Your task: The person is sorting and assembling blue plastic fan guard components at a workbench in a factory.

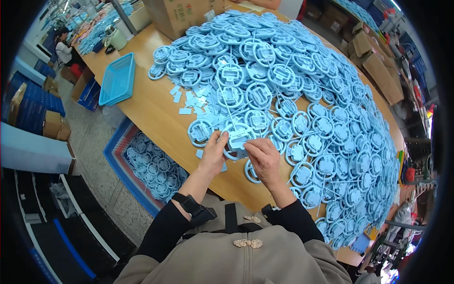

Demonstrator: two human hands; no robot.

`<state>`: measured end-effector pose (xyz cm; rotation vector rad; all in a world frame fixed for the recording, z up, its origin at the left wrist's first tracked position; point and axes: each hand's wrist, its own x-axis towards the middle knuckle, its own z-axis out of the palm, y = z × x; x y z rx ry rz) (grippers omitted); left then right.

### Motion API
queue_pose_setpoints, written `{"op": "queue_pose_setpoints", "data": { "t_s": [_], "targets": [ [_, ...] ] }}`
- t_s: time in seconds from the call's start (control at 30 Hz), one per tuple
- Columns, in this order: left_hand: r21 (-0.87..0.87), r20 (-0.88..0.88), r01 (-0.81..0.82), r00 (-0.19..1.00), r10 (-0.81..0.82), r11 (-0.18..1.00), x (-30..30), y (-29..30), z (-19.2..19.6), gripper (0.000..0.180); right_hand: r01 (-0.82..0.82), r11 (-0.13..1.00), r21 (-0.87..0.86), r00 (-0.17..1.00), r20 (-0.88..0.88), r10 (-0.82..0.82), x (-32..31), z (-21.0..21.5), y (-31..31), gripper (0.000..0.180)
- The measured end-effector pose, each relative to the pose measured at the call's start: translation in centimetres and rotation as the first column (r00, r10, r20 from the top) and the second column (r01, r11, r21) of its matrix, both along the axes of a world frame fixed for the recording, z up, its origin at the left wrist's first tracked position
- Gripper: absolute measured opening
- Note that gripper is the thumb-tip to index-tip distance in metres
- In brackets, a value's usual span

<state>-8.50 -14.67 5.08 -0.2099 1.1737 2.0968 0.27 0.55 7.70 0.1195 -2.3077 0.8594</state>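
In my left hand (213, 154) I hold a round light-blue plastic ring piece (229, 128) by its left rim, just over the near edge of the table. It has a boxy rectangular middle. Against that middle lies a small blue plastic plate (238, 141), its right edge pinched between the thumb and fingers of my right hand (266, 163). Whether the plate sits fully in its recess I cannot tell. Loose plates (194, 100) of the same blue are scattered beyond my left hand. A large heap of matching ring pieces (281, 75) spreads ahead and to my right.
Stacked blue baskets (118, 78) stand on the wooden table (146, 102) at left. Below its left edge is a blue-rimmed bin (115, 177) of ring pieces. A cardboard box (177, 16) stands at the back. A person (66, 49) is at far left.
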Motion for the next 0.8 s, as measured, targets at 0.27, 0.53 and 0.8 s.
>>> {"op": "queue_pose_setpoints", "data": {
  "t_s": [0.27,0.53,0.8],
  "targets": [
    [-0.037,-0.204,0.006,0.979,-0.013,0.999,2.6,1.2,-0.5,0.041,0.016,0.999,-0.036,0.994,0.107,-0.012,2.4,-1.3,0.9,0.03],
    [-0.258,-0.414,0.075,0.892,-0.18,0.963,2.5,2.5,-0.8,0.045,0.321,0.167,-0.932,0.876,0.359,0.321,1.5,-4.2,2.2,0.039],
    [-0.469,-0.603,0.0,0.731,-0.321,0.883,3.8,2.8,-2.0,0.048,0.414,0.376,-0.829,0.846,0.503,0.177,3.3,-6.4,2.1,0.041]
  ]
}}
